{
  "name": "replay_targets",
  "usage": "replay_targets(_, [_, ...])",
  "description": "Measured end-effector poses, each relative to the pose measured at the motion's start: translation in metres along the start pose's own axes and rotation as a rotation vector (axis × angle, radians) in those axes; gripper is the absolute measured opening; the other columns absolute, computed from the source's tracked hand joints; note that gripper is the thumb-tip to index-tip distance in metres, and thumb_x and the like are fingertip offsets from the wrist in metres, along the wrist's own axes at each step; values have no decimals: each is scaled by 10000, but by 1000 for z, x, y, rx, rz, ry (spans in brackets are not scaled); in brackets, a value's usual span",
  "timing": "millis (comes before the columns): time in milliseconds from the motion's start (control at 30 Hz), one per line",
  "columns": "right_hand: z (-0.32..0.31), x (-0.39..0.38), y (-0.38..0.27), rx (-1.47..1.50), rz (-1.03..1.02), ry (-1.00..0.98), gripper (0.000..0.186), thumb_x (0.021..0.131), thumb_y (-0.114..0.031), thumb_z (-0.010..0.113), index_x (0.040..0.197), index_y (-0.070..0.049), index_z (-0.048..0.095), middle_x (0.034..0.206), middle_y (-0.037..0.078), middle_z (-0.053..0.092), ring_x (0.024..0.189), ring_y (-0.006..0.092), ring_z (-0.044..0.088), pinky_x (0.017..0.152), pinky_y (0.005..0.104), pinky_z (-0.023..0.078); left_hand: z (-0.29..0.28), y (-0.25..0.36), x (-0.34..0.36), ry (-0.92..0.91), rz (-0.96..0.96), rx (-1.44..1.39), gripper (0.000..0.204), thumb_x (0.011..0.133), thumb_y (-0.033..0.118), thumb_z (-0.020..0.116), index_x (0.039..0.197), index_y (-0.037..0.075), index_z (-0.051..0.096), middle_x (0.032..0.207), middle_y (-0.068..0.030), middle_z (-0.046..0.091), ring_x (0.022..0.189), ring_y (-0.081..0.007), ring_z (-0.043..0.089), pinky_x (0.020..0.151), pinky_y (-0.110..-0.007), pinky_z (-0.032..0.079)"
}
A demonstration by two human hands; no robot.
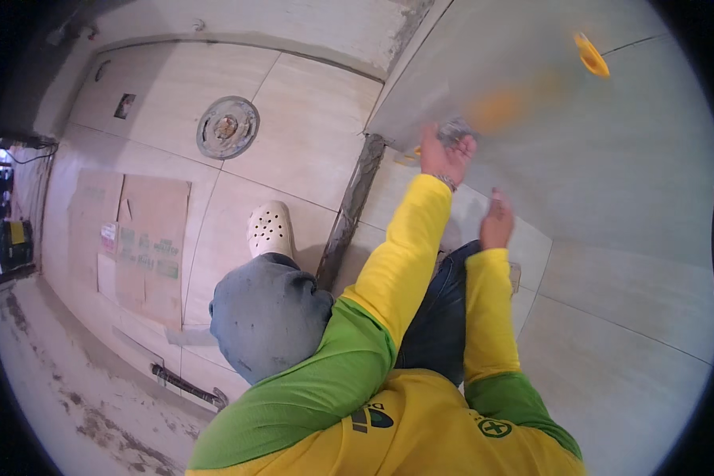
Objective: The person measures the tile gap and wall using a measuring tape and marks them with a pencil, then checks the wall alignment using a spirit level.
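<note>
My left hand (447, 159) is stretched out to the wall corner, its fingers curled about a crumpled, greyish thing (454, 131) whose kind I cannot make out. Just beyond it, an orange-yellow smear (500, 109) of something moving crosses the large grey wall tile (611, 151). Lower and to the right, my right hand (497, 220) is held up near my knee with fingers extended; nothing shows in it. A yellow wedge-shaped piece (592, 55) sits at a tile joint at the upper right. Another small yellow piece (417, 151) shows beside my left wrist.
A rough dark strip (349, 210) divides the floor tiles. A round grey disc (228, 127) lies at the upper left, flattened cardboard (147, 246) at the left. My white clog (270, 228) rests near the strip. A hammer-like tool (186, 385) lies at the lower left.
</note>
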State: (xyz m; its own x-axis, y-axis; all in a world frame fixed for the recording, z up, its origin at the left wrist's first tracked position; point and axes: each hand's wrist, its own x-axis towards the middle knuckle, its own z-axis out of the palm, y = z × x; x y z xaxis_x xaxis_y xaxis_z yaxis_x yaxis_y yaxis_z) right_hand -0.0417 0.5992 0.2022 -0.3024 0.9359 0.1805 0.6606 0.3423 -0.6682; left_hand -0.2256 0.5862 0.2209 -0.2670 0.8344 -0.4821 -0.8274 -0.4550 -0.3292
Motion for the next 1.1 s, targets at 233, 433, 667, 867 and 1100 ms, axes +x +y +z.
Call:
replay_targets(233, [-127, -17, -109, 612, -134, 153, 547, 870, -189, 654, 1306, 28, 404, 666, -22, 450, 576, 65, 447, 562, 205, 407, -45, -74, -45, -23, -200, 211, 344, 910, 363, 517, 1040, 45, 519, 962, -127, 574, 824, -259, 556, 761, -406, 507])
replay_targets(433, [-165, -10, -118, 359, 80, 454, 563, 749, -210, 798, 1147, 66, 511, 729, -9, 501, 651, 74, 458, 600, 214, 400, -55, -111, -66, -75, -297, 469, 432, 920, 420, 526, 1147, 62, 443, 975, -141, 557, 828, -251, 570, 785, -391, 514])
replay_targets(667, [-230, 17, -84, 122, 286, 422, 451, 798, -321, 751, 963, 84, 643, 862, 81, 640, 772, 134, 564, 716, 286, 463, -63, -118, -83, -95, -525, 902, 386, 910, 357, 564, 1188, 111, 456, 909, -100, 547, 806, -232, 573, 734, -389, 514])
replay_targets(867, [-307, 38, 2, 155, 119, 348, 503, 868, -380, 652, 1123, 50, 596, 1103, 166, 629, 1028, 212, 590, 877, 335, 449, -42, -111, -97, -209, -459, 1198, 308, 909, 262, 521, 1184, 124, 514, 941, -44, 556, 777, -178, 563, 714, -346, 500])
replay_targets(1100, [-294, 25, 61, -150, -26, -57, 380, 828, -189, 639, 1099, 49, 519, 918, 124, 572, 838, 195, 554, 764, 333, 450, 12, -73, -128, -225, -274, 1302, 312, 907, 332, 550, 1155, 146, 510, 986, -16, 555, 820, -143, 574, 723, -314, 483])
